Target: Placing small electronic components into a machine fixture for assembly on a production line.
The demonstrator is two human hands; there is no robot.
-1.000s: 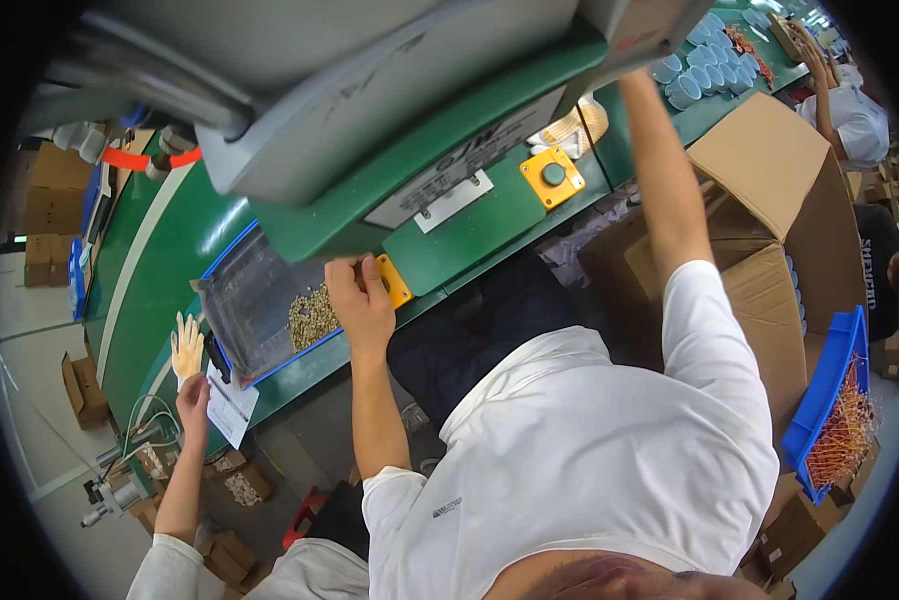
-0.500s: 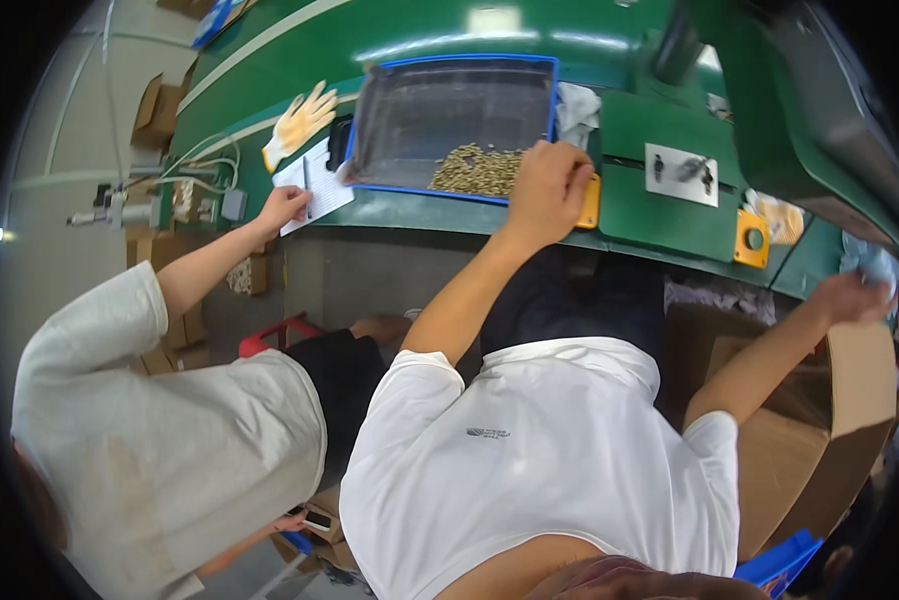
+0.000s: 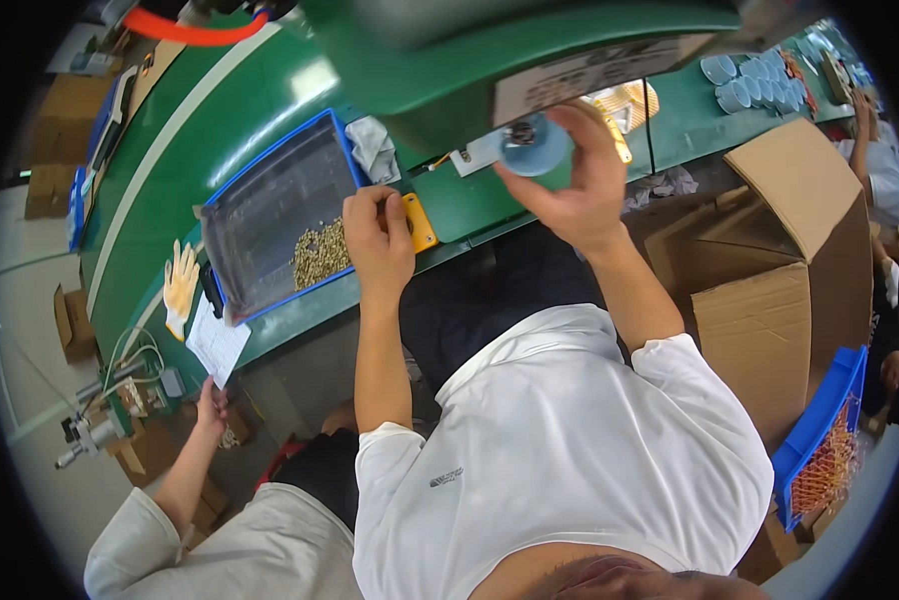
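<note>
My right hand (image 3: 592,190) grips a light blue, see-through round cup (image 3: 536,155) between thumb and fingers. The cup is over a metal plate (image 3: 477,153) beneath the green machine head (image 3: 430,85); a dark part shows at the cup's upper side. My left hand (image 3: 380,235) is closed with curled fingers at the right end of a blue-rimmed tray (image 3: 260,195), beside a yellow block (image 3: 420,222). Whatever those fingers hold is hidden. Small brass-coloured pieces (image 3: 320,255) lie heaped in the tray near this hand.
A grey cloth (image 3: 373,150) lies beyond the tray. Left of it are a glove (image 3: 180,285) and a paper sheet (image 3: 218,342), touched by a co-worker's hand (image 3: 211,407). At right stand several blue cups (image 3: 750,85), an open carton (image 3: 755,325) and a blue crate (image 3: 808,455).
The view has turned to the right. My right hand has come from the far right to the metal plate with the cup. My left hand stays by the tray's right end.
</note>
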